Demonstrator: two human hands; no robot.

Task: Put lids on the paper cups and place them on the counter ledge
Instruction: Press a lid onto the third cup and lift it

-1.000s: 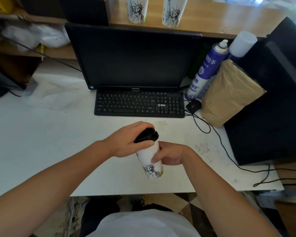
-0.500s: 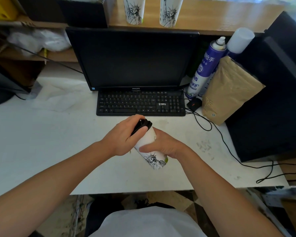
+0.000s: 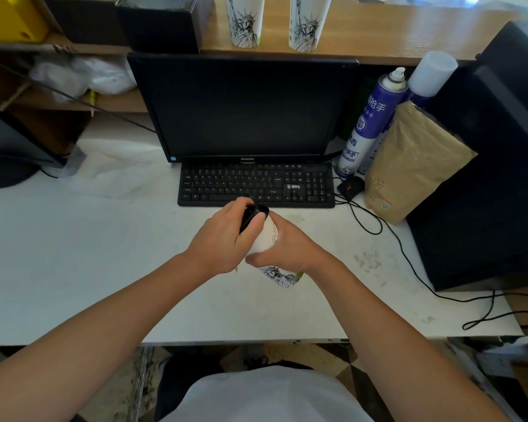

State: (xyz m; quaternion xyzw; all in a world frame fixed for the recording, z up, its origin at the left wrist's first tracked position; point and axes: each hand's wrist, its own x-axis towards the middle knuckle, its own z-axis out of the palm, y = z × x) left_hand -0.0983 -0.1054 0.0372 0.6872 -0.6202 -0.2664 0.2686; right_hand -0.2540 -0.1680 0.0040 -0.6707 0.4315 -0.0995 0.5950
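Note:
A white paper cup (image 3: 265,242) with a statue drawing is held tilted above the white desk, just in front of the keyboard. My right hand (image 3: 290,251) wraps around its body. My left hand (image 3: 223,239) grips the black lid (image 3: 253,214) that sits on the cup's top end. Two more cups of the same print stand on the wooden counter ledge (image 3: 378,41) behind the monitor: a left cup (image 3: 244,22) and a right cup (image 3: 308,22), their tops cut off by the frame.
A black monitor (image 3: 244,108) and keyboard (image 3: 256,185) stand straight ahead. A mouse (image 3: 349,185), a blue spray can (image 3: 369,123) and a brown paper bag (image 3: 409,162) sit to the right, beside a black case (image 3: 485,184). Cables (image 3: 409,269) trail across the right desk.
Both hands have carried the cup forward, closer to the keyboard. The cup has tilted more, and my right hand now wraps further around its body.

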